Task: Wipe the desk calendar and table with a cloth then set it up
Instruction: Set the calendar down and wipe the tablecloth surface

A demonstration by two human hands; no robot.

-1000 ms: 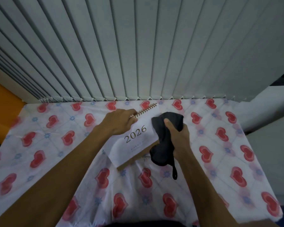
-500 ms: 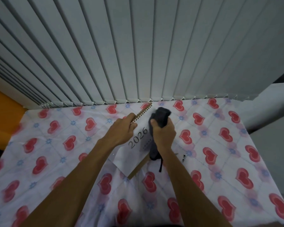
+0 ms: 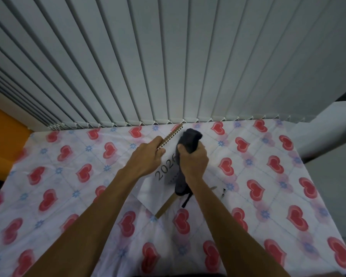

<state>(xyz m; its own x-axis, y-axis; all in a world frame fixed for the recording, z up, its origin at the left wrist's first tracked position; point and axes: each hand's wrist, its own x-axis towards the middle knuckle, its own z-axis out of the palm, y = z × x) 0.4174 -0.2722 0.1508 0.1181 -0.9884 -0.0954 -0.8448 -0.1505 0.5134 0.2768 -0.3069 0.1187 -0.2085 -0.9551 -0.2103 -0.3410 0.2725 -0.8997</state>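
Note:
A white desk calendar (image 3: 163, 177) marked 2026, with a spiral binding and a brown card base, lies tilted on the table (image 3: 268, 196) near the far middle. My left hand (image 3: 148, 156) grips its spiral edge at the upper left. My right hand (image 3: 192, 160) is closed on a dark grey cloth (image 3: 190, 139) and presses it on the calendar's face, covering its right half. One end of the cloth hangs below my wrist over the brown base.
The table wears a white cover printed with red hearts and blue flowers. Vertical white blinds (image 3: 168, 66) hang right behind its far edge. A small dark object (image 3: 223, 192) lies just right of the calendar. An orange surface (image 3: 2, 136) stands at left.
My right hand slid the cloth leftward and up across the calendar's face. The calendar turned a little steeper under my left hand's grip.

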